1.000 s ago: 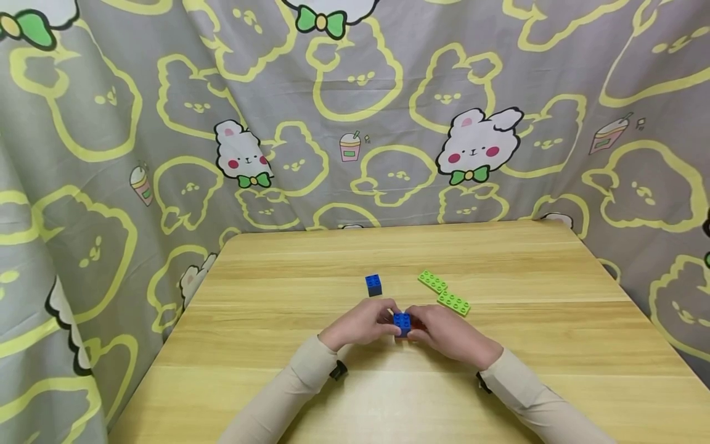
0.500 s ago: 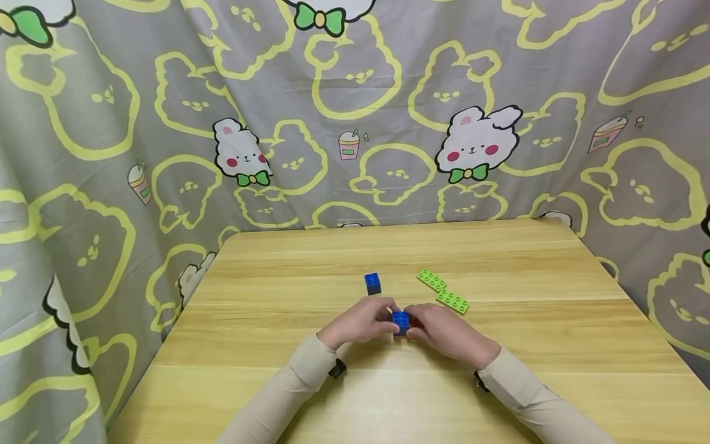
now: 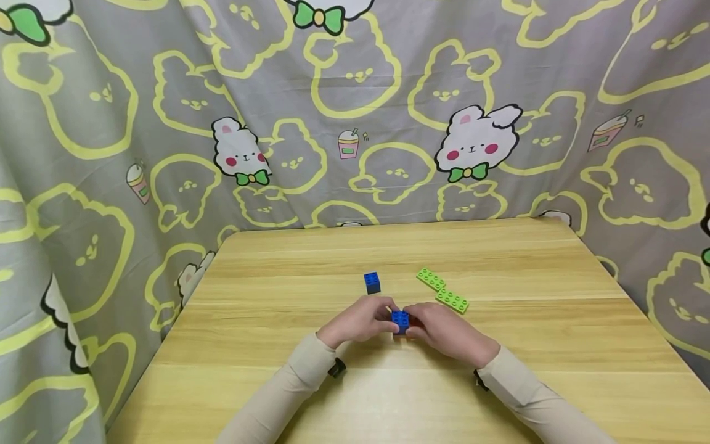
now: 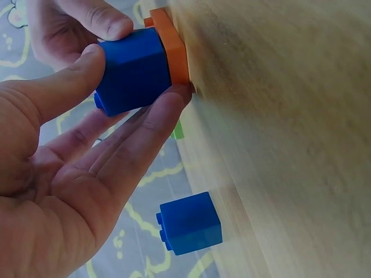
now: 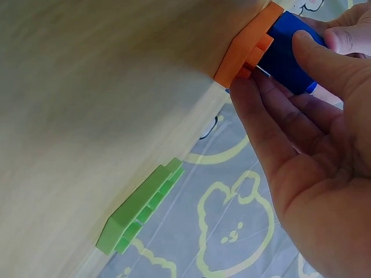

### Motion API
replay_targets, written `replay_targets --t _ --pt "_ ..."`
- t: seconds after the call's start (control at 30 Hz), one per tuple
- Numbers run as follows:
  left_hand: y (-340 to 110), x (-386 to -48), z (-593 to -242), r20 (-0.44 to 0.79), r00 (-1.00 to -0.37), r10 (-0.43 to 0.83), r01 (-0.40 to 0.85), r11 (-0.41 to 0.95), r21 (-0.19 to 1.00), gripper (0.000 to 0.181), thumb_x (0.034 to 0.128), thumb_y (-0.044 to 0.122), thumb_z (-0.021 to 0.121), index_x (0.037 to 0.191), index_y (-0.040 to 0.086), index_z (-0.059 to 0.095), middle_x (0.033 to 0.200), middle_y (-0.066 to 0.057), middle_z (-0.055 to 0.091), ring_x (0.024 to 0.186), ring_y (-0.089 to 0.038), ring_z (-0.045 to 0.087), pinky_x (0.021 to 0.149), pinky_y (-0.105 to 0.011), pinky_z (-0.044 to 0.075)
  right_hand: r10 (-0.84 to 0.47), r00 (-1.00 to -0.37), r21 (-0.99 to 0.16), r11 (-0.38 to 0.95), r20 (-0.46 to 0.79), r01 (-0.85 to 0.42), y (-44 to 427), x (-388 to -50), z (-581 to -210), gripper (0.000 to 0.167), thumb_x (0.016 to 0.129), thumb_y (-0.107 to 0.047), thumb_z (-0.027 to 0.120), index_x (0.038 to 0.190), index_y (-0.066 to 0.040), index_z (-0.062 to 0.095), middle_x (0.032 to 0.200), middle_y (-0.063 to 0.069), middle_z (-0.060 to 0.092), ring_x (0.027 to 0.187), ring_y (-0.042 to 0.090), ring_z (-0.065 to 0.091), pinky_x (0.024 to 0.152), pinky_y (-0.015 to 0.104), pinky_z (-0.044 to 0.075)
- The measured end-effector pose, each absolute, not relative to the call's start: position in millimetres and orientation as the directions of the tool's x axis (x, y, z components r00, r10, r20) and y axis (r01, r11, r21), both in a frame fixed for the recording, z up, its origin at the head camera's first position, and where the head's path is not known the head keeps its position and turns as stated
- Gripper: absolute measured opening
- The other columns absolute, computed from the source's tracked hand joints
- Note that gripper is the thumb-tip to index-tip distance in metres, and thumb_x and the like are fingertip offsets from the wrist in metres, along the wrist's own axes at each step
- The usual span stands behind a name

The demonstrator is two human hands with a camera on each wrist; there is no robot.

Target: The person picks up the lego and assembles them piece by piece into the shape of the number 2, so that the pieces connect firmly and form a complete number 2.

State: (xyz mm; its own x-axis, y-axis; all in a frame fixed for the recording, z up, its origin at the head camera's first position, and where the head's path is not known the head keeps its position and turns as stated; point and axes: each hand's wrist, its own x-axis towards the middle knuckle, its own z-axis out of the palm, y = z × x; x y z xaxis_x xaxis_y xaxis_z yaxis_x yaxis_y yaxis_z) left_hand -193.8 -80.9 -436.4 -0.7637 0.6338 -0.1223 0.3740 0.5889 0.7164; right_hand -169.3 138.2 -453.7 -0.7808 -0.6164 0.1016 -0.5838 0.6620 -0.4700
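A blue 2x2 toy brick (image 3: 400, 320) sits studs up on a flat orange brick (image 4: 175, 49), which rests on the wooden table. My left hand (image 3: 362, 319) pinches the blue brick from the left, thumb on the near side and fingers behind. From the other side my right hand (image 3: 450, 331) grips it, thumb on the blue brick (image 5: 284, 55) and a fingertip against the orange brick (image 5: 240, 55). In the right wrist view a thin light sliver shows between the two bricks; whether they are fully joined I cannot tell.
A second blue brick (image 3: 372, 282) stands just beyond my left hand. Two flat lime-green bricks (image 3: 431, 279) lie corner to corner past my right hand. A patterned grey curtain (image 3: 299, 92) hangs behind the table (image 3: 310, 259) and along its sides.
Both hands keep their hold on the blue brick in nearly the same place. The whole head view shifts very slightly.
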Motion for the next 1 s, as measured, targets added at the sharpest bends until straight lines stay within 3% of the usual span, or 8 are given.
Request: replay_targets --t 1.0 --pt "-81.0 -192.8 -435.3 -0.121 -0.772 0.624 0.381 0.606 0.698 0.02 0.0943 0.017 0.076 0.111 0.008 0.068 0.104 -0.007 0.075 0.09 -0.009 0.069 0.079 -0.022 0.055 -0.621 -0.773 -0.488 0.639 0.128 -0.594 139.6 -170.2 -452.1 0.009 0.096 -0.022 0.073 0.104 -0.022 0.07 0.089 -0.012 0.068 0.075 0.0 0.055 0.07 0.023 0.049"
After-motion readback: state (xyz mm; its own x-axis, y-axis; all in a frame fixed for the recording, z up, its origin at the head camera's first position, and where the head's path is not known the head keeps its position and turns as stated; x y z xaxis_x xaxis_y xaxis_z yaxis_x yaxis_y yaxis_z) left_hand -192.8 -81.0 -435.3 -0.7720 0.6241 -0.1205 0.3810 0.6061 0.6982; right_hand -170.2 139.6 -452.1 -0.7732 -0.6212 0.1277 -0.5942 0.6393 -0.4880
